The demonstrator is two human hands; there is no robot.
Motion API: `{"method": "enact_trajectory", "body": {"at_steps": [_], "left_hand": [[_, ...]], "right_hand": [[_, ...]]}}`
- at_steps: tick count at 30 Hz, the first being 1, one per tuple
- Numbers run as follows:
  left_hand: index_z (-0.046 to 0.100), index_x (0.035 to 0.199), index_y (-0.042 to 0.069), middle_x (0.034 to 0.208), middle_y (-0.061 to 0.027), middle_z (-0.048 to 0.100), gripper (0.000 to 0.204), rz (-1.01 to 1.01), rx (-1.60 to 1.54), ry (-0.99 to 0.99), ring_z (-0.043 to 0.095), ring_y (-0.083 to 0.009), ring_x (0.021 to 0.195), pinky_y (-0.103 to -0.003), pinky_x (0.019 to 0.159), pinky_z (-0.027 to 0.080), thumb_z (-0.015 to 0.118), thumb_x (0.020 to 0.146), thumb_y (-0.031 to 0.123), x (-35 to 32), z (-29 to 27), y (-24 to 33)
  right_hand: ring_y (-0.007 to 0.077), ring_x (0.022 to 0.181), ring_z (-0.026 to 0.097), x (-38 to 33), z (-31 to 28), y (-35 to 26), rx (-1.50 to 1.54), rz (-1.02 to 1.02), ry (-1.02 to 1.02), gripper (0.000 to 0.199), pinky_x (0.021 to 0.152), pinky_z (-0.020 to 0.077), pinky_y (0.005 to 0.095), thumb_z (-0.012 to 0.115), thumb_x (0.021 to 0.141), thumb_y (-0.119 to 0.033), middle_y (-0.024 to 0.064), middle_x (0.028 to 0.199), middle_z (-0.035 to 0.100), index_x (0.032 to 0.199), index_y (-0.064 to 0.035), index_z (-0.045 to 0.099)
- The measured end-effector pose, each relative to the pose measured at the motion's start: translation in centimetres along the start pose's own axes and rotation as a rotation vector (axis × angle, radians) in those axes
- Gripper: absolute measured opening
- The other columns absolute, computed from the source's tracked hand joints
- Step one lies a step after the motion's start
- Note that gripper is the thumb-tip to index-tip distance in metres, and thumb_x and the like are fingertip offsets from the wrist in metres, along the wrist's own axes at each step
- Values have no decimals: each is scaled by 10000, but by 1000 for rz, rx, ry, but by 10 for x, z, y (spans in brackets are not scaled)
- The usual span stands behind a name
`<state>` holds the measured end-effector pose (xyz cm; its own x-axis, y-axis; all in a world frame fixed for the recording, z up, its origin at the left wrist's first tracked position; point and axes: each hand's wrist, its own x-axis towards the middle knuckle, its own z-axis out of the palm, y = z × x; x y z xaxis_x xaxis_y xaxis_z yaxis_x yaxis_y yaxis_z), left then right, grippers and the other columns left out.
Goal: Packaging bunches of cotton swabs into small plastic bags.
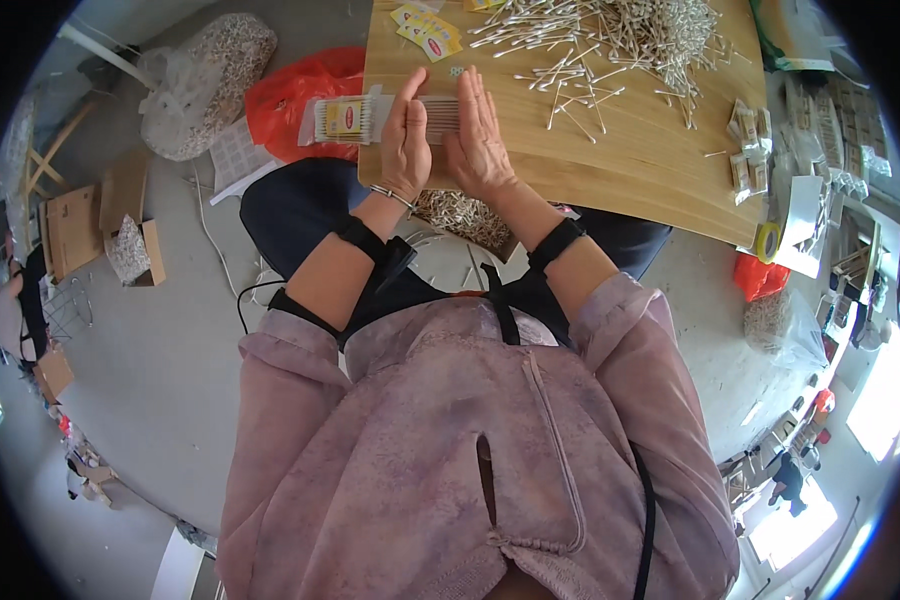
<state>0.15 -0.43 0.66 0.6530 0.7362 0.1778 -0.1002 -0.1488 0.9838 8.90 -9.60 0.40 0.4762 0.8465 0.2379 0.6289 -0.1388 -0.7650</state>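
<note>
A row of cotton swabs [440, 117] lies at the table's near edge between my two upright palms. My left hand [407, 146], fingers stretched out, borders the row's left end. My right hand [480, 138] borders its right end, fingers straight and side by side. Neither hand's fingers are wrapped round anything. Just left of my left hand is a clear pack of cotton swabs [370, 118] with a yellow card [344, 118] showing through, partly beyond the table's edge. How firmly my palms press the swab ends I cannot tell.
Loose cotton swabs [660, 40] are heaped across the table [650, 165], beside several yellow cards [428, 35]. Filled packs [750, 150] and a yellow tape roll [767, 243] lie at the right. More swabs [465, 218] are below the edge. A red bag [305, 100] is left.
</note>
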Motion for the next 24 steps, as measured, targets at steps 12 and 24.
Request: {"method": "enact_trajectory", "body": {"at_steps": [12,24], "left_hand": [[426,1320,-28,1331,-162,475,476,-5,-119,72,434,-237,1249,-318,1053,310,331,1012,323,-1,0,-4],[447,1299,-34,1321,-156,492,475,-61,-48,1,431,-219,1254,-315,1061,310,322,1009,321,4,-3,9]], "right_hand": [[390,1403,85,-5,-18,-9,-246,12,-67,709,1144,91,445,507,854,-225,273,1482,155,1413,69,185],[298,1418,110,-17,-12,-15,-696,-143,-344,811,1149,31,433,400,869,-602,152,1509,200,1434,-37,255]]}}
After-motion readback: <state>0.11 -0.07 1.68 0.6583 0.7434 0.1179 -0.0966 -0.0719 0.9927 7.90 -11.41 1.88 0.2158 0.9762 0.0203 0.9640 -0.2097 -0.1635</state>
